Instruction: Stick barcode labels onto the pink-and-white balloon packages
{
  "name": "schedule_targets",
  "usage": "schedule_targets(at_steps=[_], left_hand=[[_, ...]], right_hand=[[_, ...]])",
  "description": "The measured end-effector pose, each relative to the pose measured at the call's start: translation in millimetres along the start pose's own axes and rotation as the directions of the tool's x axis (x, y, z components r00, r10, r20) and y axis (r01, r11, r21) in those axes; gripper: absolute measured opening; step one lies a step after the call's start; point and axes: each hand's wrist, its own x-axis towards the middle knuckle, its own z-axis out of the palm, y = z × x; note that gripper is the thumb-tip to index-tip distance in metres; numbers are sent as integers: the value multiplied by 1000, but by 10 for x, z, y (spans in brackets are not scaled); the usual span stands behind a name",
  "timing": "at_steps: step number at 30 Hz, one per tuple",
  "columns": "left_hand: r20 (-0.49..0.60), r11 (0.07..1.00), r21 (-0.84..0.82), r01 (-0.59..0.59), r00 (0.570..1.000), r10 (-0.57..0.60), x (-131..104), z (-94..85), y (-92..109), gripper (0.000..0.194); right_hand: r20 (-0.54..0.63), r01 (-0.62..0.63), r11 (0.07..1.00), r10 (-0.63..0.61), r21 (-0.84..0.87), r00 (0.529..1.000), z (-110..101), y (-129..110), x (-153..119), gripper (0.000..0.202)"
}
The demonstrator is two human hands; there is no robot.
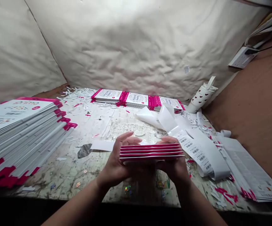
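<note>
Between my two hands is a small stack of flat card packs, its pink-and-white edges facing me, raised over the front of the table. My left hand grips the left end, with its fingers curled behind the stack. At the other end my right hand closes round it, thumb underneath and fingertips showing over the top. The packs' broad faces are hidden from this angle. To the right of my right hand, a loose strip of barcode labels curls across the table.
A tall pile of white-and-pink packs fills the left side. More packs lie in a row along the back wall. A heart-patterned tumbler stands back right. Other packs lie front right. Paper scraps litter the worn table.
</note>
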Motion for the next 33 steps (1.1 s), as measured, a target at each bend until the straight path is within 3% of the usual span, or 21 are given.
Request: schedule_targets(at_steps=[3,5,9,12,14,17,20,22,25,27,29,31,33], left_hand=[[37,991,61,119,992,-122,-16,-50,-120,45],[29,980,71,188,981,-190,-35,-61,-171,31],[4,971,92,221,975,-222,-54,-20,-208,34],[31,971,103,217,975,-222,-6,3,-191,32],[66,970,127,206,974,-215,60,-68,-139,34],[61,931,343,123,986,-152,141,-397,-32,38],[77,715,698,32,990,-120,73,-845,-34,37],[130,514,858,-22,976,-175,-73,-1042,-143,40],[128,292,956,-38,947,-296,-335,-1071,-365,51],[93,225,974,-20,943,-320,-457,-986,-461,53],[63,205,979,1,950,-305,-513,-915,-490,53],[44,208,978,21,952,-303,-518,-903,-476,53],[43,211,977,25,949,-313,-501,-937,-452,52]], right_hand=[[-38,-21,998,19,-59,999,-35,88,13,56],[22,-60,998,60,-35,998,-82,137,20,53],[246,-140,990,142,-25,959,-172,239,33,46],[286,-192,980,200,-56,937,-191,316,50,25],[202,-223,975,220,-5,954,-251,321,84,19],[-83,-189,976,198,107,977,-536,219,175,27],[-311,-228,958,272,171,911,-923,71,244,32],[-324,-351,914,401,203,857,-1049,26,242,33],[-101,-592,769,627,240,773,-875,73,214,33],[130,-718,657,710,231,692,-581,149,235,32],[285,-776,592,722,216,630,-256,237,304,30],[358,-794,578,712,189,604,25,337,397,28],[341,-751,655,688,87,640,233,450,475,25]])
